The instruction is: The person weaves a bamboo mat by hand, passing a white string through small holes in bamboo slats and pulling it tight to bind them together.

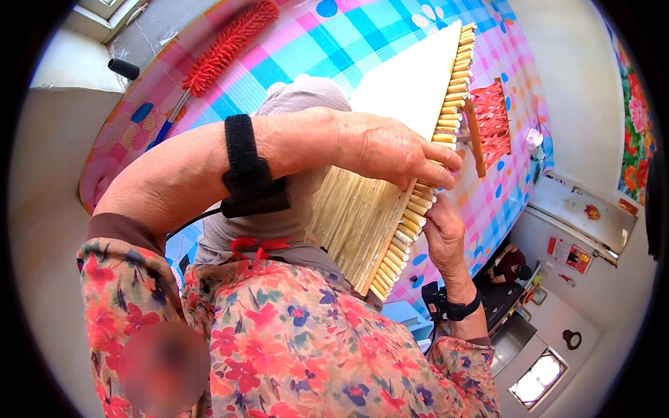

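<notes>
A panel of pale, straw-coloured stalks [359,219] laid side by side slants across my lap, its round cut ends sticking out in a row along the right edge. The far part of its surface looks bright white. Across the top reaches my left hand [390,150], its fingers bent over that edge and closed on the stalk ends. Lower down the same edge, my right hand [446,233] grips the panel from the outer side, some of its fingers hidden behind the stalks. A thin strip runs beside the stalk ends, between the two hands.
A checked pink and blue sheet [306,52] spreads beneath. On it lie a red fluffy duster [230,49] and a wooden-framed stool with red woven strips [490,125]. A light blue plastic item [406,318] is beside my right arm. Another person [511,265] is farther right.
</notes>
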Available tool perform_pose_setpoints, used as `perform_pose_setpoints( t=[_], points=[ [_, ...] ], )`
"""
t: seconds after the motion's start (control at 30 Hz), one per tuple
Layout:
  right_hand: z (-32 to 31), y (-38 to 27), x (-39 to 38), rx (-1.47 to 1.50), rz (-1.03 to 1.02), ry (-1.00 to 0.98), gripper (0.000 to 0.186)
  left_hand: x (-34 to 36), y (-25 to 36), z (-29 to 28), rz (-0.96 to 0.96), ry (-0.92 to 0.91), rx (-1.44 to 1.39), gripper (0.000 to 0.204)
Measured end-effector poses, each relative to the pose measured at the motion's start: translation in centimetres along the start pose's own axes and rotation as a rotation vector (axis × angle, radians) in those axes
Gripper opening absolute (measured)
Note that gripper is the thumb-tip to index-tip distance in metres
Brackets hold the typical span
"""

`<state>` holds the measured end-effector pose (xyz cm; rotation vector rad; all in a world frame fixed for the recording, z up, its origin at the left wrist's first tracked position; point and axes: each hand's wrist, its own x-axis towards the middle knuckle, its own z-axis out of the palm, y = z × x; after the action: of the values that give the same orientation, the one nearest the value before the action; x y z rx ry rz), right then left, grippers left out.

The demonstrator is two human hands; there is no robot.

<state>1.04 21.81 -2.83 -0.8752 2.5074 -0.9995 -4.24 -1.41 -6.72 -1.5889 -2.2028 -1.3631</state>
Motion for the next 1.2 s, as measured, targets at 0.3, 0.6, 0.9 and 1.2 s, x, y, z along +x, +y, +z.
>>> perform_pose_setpoints(
  t=[0.3,0.6,0.9,1.2],
  points=[
    [-0.7,-0.5,0.1,0.087,0.013,-0.075,0.012,0.0,0.9,-1.0,-0.065,-0.109,-0.038,0.049],
    [-2.4,-1.5,0.5,0.131,0.186,-0.221,0.016,0.1,0.6,-0.9,-0.047,-0.111,-0.059,0.050],
    [-1.5,-2.5,0.7,0.050,0.162,-0.120,0.013,0.2,0.7,-1.3,-0.025,-0.085,-0.046,0.046],
    [-2.5,-2.1,0.7,-0.011,0.134,-0.147,0.013,0.3,0.7,-1.4,-0.069,-0.114,-0.054,0.044]
  ],
)
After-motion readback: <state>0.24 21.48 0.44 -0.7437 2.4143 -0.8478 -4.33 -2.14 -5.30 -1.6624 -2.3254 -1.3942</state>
